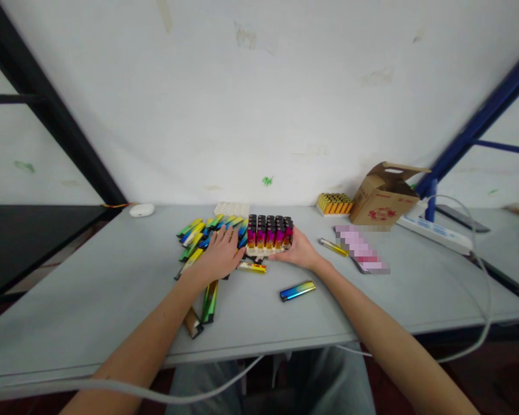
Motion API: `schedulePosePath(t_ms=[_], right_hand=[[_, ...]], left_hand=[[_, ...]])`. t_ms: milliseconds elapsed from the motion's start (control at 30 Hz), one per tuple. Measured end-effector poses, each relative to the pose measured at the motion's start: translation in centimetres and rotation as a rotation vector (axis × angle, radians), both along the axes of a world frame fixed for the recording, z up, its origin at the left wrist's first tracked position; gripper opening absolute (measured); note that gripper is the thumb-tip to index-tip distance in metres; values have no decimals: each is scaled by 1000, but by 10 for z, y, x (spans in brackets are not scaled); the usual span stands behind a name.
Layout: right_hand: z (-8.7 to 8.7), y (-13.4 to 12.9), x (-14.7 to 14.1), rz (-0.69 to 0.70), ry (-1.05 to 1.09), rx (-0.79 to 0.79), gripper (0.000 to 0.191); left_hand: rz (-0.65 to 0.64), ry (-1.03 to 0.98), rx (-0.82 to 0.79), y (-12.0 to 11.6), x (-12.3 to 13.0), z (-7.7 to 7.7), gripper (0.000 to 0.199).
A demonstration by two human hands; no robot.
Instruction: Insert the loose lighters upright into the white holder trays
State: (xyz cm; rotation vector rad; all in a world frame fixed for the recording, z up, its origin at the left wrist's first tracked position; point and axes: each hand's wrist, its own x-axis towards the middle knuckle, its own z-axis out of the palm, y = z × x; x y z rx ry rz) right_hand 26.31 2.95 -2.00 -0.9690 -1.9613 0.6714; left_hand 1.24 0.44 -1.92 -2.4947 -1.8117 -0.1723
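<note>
My left hand (222, 255) lies over a heap of loose lighters (193, 237) in green, yellow and blue, its fingers stretched out and nearly flat. My right hand (301, 251) grips the right end of a white tray (263, 251), its thumb along the near side. Rows of purple-and-orange lighters (270, 233) with black tops stand upright in that tray. Just below it lies a yellow lighter (253, 267). A blue-and-yellow lighter (297, 290) rests nearer to me. A green lighter (210, 301) and a brown lighter (193, 323) lie by my left forearm.
Against the wall sit a bare white tray (232, 209) and a tray of orange lighters (334, 204). To the right are an opened cardboard box (384, 199), a pink blurred flat item (362, 249), another yellow lighter (334, 247), a power strip (436, 233) and a white cable (488, 276).
</note>
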Motion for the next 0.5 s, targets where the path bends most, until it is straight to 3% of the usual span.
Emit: schedulePosePath(t_ms=[300,500], right_hand=[[1,-1,0,0,-6,11,82],[3,-2,-1,-5,-27,11,81]], left_hand=[[219,-48,-11,-5,4,11,66],[177,-83,24,2,-15,21,54]])
